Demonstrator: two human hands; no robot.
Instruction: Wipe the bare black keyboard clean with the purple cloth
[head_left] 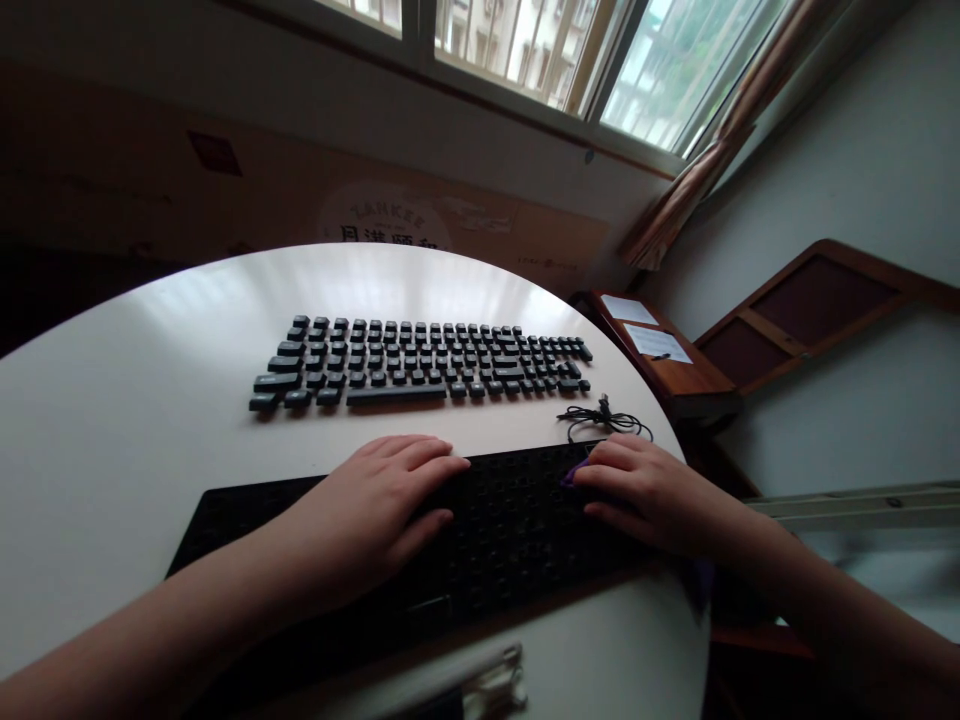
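A black keyboard point(517, 530) with its key caps off lies on the round white bench point(90, 450), close to the person. The left hand point(397, 500) lies on top of it near the middle, palm down, with the fingers a bit bent and the thumb held away from them. It does not pinch anything that I can see. The right hand point(637, 490) is at the right end of the keyboard, with its fingers curled around a small purple cloth point(574, 472) that touches the keys' bare spots. Past the keyboard, lots of black key caps point(413, 362) sit in neat rows, and the long space bar point(396, 394) is in the row nearest the hands. A thin black cable point(604, 418) is looped up between the caps and the right hand. At the bottom is something pale point(495, 685), too blurry to name.
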